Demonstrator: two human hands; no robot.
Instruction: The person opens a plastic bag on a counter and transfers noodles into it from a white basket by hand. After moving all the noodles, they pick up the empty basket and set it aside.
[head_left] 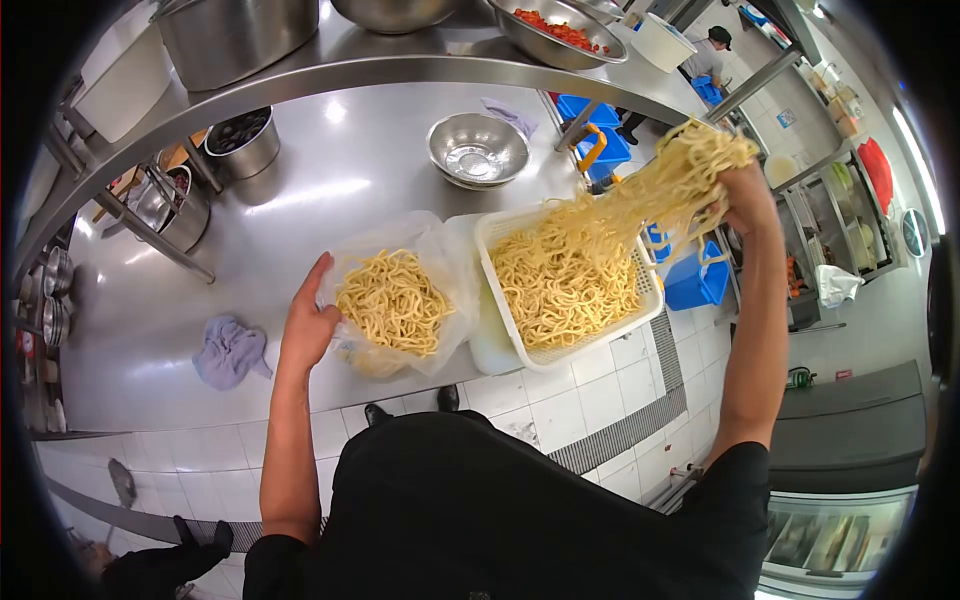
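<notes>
My right hand [750, 200] is raised at the right, closed on a big clump of yellow noodles [685, 180]. Strands trail from it down toward a white perforated plastic basket [645, 300], where more noodles lie in a heap. Beside the basket, to its left, a clear plastic bag [455, 265] sits on the counter with its mouth spread open and noodles [395, 300] inside. My left hand [310, 320] grips the bag's left edge, thumb toward the noodles. A pale board [490, 345] shows partly under the basket.
A steel colander [478, 150] stands on the steel counter [330, 180] behind the bag. A crumpled purple cloth [230, 352] lies at left. Overhead, a steel shelf [400, 72] carries pots and a bowl of chopped red pieces [560, 35]. Other people are at far right and lower left.
</notes>
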